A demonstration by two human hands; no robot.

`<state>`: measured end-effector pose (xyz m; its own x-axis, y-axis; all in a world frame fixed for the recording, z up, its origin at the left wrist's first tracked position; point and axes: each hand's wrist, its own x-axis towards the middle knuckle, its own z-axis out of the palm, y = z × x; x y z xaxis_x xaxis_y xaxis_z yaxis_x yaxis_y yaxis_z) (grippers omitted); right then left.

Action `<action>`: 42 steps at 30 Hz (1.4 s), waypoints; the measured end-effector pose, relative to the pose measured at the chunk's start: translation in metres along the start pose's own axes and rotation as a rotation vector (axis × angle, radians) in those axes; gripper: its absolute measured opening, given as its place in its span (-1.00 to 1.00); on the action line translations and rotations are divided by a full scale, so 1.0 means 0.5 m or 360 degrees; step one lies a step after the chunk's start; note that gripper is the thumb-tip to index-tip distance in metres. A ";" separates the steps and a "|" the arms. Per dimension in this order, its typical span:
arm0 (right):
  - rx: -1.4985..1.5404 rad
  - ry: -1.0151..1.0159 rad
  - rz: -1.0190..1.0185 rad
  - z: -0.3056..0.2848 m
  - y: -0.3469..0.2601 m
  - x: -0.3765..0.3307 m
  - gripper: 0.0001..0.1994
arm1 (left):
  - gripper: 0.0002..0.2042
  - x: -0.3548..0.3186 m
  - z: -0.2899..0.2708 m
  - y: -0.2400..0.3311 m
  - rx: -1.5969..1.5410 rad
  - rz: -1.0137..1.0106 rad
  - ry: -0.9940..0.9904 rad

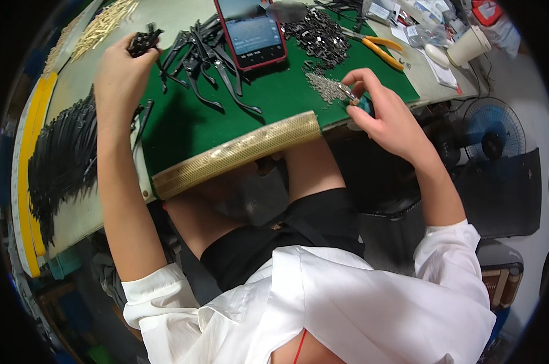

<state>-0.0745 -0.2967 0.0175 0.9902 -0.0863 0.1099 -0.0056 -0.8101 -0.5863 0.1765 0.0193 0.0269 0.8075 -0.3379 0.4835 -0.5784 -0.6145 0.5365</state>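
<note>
I see both my bare forearms rising from rolled white sleeves at the lower edge toward the worktop (274, 97). My left arm runs almost straight up, its wrist bent over the worktop's left part; my left hand (118, 70) is curled into a loose fist, fingers (142, 43) closed around a small black piece. My right arm slants inward from the lower right, elbow bent, wrist just off the worktop's near right edge. My right hand (380, 109) is half closed, thumb and forefinger pinched together on something small at that edge.
</note>
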 end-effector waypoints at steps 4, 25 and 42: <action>-0.0099 -0.0110 0.0027 -0.008 -0.010 0.002 -0.68 | -0.63 -0.013 0.008 0.013 0.0158 -0.0064 0.0038; -0.0475 -0.0404 -0.0228 -0.013 -0.010 0.008 -0.74 | -0.91 -0.177 -0.001 0.186 -0.0820 -0.0206 -0.0349; -0.0476 -0.0362 -0.0162 -0.009 -0.013 0.006 -0.74 | -0.80 -0.193 0.021 0.195 -0.0883 -0.0097 -0.0322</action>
<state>-0.0723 -0.2945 0.0253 0.9933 0.1067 -0.0454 0.0870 -0.9442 -0.3178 0.0434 -0.0155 0.0251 0.8158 -0.4762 0.3283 -0.4604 -0.1910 0.8669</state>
